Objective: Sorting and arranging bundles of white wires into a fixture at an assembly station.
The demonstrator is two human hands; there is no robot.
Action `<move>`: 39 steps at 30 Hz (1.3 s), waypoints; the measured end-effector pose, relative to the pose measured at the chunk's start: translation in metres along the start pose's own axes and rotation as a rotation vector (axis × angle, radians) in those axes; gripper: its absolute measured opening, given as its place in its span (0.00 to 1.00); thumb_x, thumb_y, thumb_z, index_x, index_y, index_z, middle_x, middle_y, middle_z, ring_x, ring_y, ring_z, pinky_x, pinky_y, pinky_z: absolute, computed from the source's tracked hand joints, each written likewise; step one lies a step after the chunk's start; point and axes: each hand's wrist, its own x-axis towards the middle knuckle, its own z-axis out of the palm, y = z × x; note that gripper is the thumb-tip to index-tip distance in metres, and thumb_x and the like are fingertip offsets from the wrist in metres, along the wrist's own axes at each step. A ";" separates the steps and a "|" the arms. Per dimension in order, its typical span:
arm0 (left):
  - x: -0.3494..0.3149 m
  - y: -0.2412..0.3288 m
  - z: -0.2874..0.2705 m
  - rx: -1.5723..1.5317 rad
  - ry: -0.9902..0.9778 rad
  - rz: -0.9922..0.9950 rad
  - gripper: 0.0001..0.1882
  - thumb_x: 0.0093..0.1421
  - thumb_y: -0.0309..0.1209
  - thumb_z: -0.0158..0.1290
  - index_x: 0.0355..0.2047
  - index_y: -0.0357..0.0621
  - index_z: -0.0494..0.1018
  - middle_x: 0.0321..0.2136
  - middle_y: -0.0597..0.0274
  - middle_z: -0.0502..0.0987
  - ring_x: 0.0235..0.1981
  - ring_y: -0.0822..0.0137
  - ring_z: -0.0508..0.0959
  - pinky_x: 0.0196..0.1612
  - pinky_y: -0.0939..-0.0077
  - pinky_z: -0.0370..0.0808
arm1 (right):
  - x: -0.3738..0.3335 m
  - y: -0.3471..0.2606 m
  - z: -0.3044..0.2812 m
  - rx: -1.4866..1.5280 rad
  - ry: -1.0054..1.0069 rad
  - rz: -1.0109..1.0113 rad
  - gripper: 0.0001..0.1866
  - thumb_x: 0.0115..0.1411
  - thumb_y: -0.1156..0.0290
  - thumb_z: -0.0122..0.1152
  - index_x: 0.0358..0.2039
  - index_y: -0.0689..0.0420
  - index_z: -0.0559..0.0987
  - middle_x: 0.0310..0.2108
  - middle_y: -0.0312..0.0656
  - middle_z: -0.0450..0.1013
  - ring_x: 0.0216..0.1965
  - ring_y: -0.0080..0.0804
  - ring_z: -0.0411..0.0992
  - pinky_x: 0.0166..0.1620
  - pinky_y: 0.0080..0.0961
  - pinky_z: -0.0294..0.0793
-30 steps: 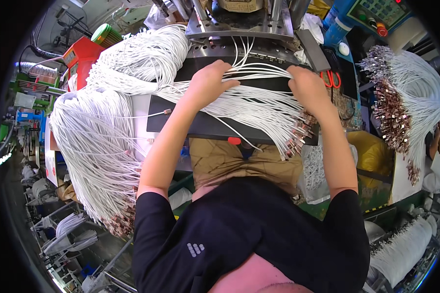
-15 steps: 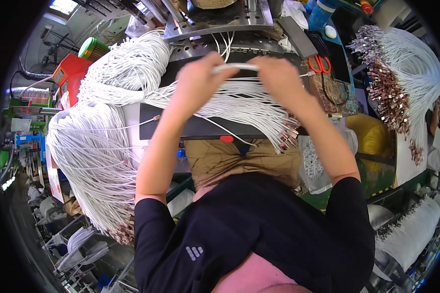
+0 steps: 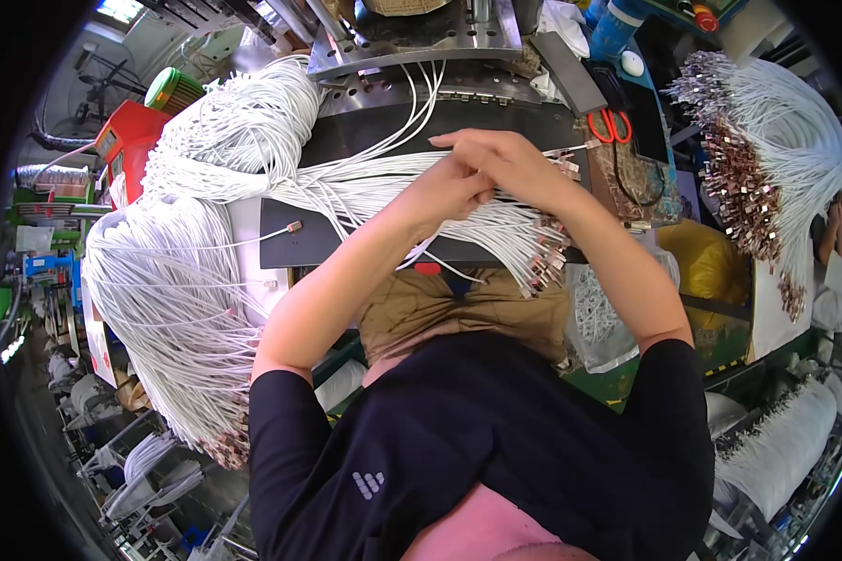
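Observation:
My left hand (image 3: 440, 194) and my right hand (image 3: 522, 168) meet above a bundle of white cables (image 3: 370, 192) on the black work surface. The left fingers are curled closed. The right hand lies partly across them, with one finger stretched toward the left and the others bent around the left hand. Whatever is between the hands is hidden by the fingers. The bundle's copper-coloured connector ends (image 3: 547, 262) fan out to the right, below my right wrist. A few white cables (image 3: 426, 107) run from the metal fixture (image 3: 421, 42) down toward the bundle.
Large heaps of white cable (image 3: 239, 122) and a hanging cable bunch (image 3: 168, 299) stand on the left. Red-handled scissors (image 3: 610, 126) and a grey bar (image 3: 569, 75) lie right of the fixture. Another cable bunch (image 3: 748, 168) hangs far right. A red machine (image 3: 131, 140) stands left.
My hands were apart with a white cable length stretched between them. They have come together and nearer to me, and that length is now out of sight. Cables behind them are uncovered.

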 end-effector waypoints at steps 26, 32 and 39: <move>0.061 -0.015 -0.043 0.049 0.171 0.098 0.15 0.61 0.37 0.61 0.39 0.36 0.79 0.26 0.67 0.76 0.25 0.76 0.75 0.29 0.83 0.71 | 0.032 0.042 -0.040 0.264 -0.114 0.571 0.23 0.61 0.70 0.49 0.56 0.59 0.74 0.33 0.39 0.74 0.25 0.22 0.69 0.24 0.21 0.67; 0.066 -0.008 -0.036 0.101 0.132 0.009 0.13 0.60 0.38 0.62 0.35 0.39 0.80 0.24 0.71 0.75 0.21 0.79 0.70 0.24 0.83 0.63 | 0.023 0.043 -0.024 0.178 0.017 0.423 0.21 0.62 0.63 0.49 0.51 0.61 0.79 0.28 0.37 0.75 0.23 0.18 0.68 0.23 0.20 0.64; 0.064 -0.009 -0.036 -0.023 0.182 0.038 0.14 0.60 0.38 0.61 0.35 0.38 0.81 0.24 0.71 0.76 0.23 0.77 0.73 0.27 0.83 0.68 | 0.025 0.059 -0.023 -0.075 0.048 0.220 0.20 0.60 0.64 0.55 0.48 0.64 0.80 0.29 0.39 0.77 0.28 0.22 0.73 0.34 0.21 0.71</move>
